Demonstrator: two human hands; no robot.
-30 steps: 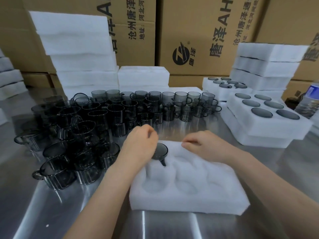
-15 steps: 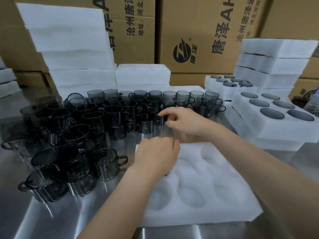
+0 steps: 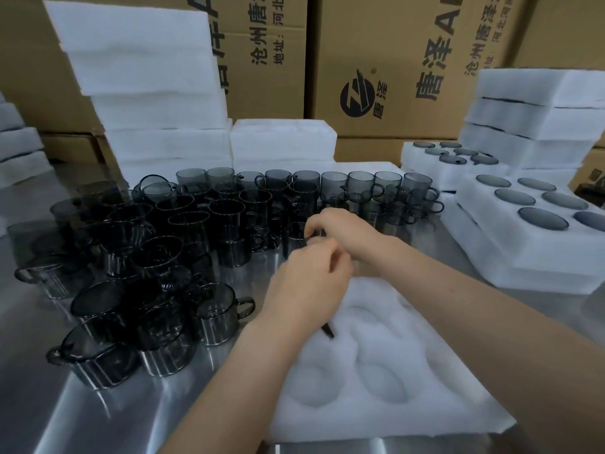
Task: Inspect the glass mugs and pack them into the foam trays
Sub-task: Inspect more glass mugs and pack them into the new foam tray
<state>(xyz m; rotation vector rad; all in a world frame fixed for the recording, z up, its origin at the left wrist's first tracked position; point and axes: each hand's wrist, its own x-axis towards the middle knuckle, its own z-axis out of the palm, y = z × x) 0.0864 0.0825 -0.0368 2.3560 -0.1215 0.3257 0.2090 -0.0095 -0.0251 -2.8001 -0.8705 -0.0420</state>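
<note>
Tucked mug [image 3: 327, 331] sits in the far-left pocket of the foam tray [image 3: 409, 411], nearly all hidden under my left hand [image 3: 307, 283], only a dark bit of handle pokes out below the palm; left fingers [image 3: 327, 257] are curled, can't tell if they actually grip it. Just past those fingers my right hand [image 3: 340, 229] reaches beyond the tray's far edge, its fingers [image 3: 312, 229] hooked over the rim of the front mug [image 3: 294, 249], holding it; that mug stands upright on the steel table [image 3: 98, 411]. Left of and beyond both sets of fingers the loose mugs [image 3: 183, 231] crowd together, smoky grey, mostly upright. Well right of the right fingers, packed trays [image 3: 523, 257] with grey discs showing in the pockets. Far beyond the fingers, foam stack [image 3: 147, 77] and printed cardboard boxes [image 3: 386, 44]
</note>
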